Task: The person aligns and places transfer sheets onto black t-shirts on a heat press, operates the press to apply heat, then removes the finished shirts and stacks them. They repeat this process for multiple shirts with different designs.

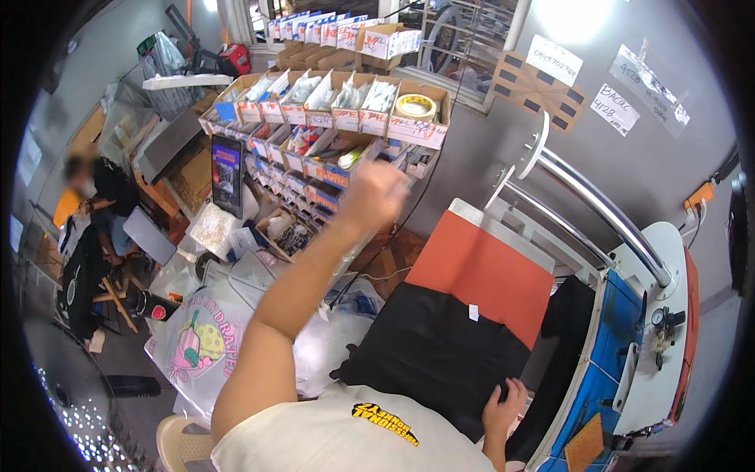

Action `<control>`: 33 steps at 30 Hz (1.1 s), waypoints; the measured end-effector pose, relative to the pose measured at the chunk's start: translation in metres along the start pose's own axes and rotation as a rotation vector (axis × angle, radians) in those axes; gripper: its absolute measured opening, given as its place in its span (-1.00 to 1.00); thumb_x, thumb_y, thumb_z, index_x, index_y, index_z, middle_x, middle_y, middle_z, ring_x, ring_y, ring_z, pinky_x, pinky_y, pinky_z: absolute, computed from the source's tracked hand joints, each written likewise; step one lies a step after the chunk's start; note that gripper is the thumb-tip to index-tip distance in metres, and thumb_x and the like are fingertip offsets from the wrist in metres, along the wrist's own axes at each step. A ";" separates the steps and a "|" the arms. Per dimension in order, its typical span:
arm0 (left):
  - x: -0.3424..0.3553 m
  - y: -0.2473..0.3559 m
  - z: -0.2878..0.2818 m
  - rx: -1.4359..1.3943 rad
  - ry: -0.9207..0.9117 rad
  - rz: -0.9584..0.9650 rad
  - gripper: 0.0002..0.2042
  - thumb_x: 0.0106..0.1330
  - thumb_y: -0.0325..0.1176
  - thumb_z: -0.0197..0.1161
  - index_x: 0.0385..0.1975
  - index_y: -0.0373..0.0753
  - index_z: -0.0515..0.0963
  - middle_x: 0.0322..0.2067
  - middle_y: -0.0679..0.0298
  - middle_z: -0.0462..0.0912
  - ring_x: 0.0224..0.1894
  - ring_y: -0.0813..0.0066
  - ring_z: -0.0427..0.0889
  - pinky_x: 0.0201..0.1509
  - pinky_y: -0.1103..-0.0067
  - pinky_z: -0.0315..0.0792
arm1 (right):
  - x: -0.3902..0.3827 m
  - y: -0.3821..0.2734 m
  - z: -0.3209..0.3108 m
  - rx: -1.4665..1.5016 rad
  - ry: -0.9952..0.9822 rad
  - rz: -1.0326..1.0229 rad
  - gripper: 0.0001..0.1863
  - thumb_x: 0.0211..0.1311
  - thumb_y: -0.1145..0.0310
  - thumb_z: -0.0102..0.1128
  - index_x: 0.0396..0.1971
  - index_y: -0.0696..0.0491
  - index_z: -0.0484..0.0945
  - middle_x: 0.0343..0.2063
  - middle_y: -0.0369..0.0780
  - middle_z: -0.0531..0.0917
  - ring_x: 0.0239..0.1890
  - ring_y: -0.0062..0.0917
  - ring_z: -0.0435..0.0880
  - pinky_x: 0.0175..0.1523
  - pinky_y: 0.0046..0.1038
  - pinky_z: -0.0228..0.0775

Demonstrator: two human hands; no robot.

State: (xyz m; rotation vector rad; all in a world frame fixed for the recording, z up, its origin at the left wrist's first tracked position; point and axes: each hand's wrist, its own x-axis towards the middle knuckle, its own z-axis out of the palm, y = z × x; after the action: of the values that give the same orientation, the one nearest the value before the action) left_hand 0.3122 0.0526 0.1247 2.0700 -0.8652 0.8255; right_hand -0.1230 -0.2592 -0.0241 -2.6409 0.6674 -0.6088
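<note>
Room: cardboard bins point(417, 132) far, before a grey wall point(480, 153); blue-and-white machine point(657, 252) at right
Black garment point(432, 346): lying over the near part of an orange board point(476, 271)
Snag: we judge a sideways tug by our right hand point(505, 407) could wrinkle the black garment
Left hand point(377, 193): blurred beside the bins; we cannot tell its opening or load
Right hand: partly curled, touching the garment's right edge; we cannot tell if pinching
</note>
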 end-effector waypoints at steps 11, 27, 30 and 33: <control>0.141 -0.142 -0.048 0.632 0.001 -0.687 -0.62 0.20 0.07 0.39 -0.23 -0.11 0.76 -0.14 0.07 0.78 0.00 0.13 0.73 0.24 0.00 0.37 | -0.030 -0.022 -0.001 -0.001 0.043 0.147 -0.71 0.12 0.51 0.31 -0.13 0.18 0.59 0.03 0.03 0.56 0.16 -0.04 0.49 0.32 -0.07 0.27; -0.083 0.008 0.023 -0.870 -0.591 -0.608 -0.90 0.33 -0.45 0.38 -0.35 -0.24 0.57 -0.35 0.36 0.67 -0.29 0.63 0.62 -0.14 0.61 0.50 | 0.141 -0.080 0.082 0.062 -0.128 -0.238 -0.78 0.19 0.42 0.33 -0.14 0.00 0.72 0.10 -0.13 0.57 0.25 -0.12 0.43 0.26 0.01 0.22; -0.162 0.040 0.045 -1.033 -0.644 -0.830 -0.93 0.33 -0.53 0.35 -0.33 -0.29 0.56 -0.29 0.28 0.69 -0.24 0.64 0.63 -0.09 0.62 0.51 | 0.151 -0.079 0.097 -0.101 -0.176 -0.311 -0.77 0.16 0.42 0.35 -0.15 0.01 0.73 0.15 -0.13 0.56 0.30 -0.10 0.39 0.28 0.01 0.18; -0.193 0.062 0.047 -1.001 -0.548 -0.967 -0.93 0.34 -0.55 0.33 -0.31 -0.32 0.55 -0.26 0.26 0.69 -0.22 0.63 0.63 -0.03 0.64 0.51 | 0.153 -0.079 0.095 -0.014 -0.156 -0.311 -0.79 0.11 0.43 0.37 -0.22 0.01 0.74 0.11 -0.15 0.58 0.27 -0.15 0.42 0.28 -0.01 0.17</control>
State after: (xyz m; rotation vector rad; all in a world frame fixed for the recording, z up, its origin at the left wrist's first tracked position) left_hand 0.1671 0.0426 -0.0240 1.4558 -0.2909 -0.6253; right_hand 0.0734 -0.2516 -0.0221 -2.7915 0.2176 -0.4725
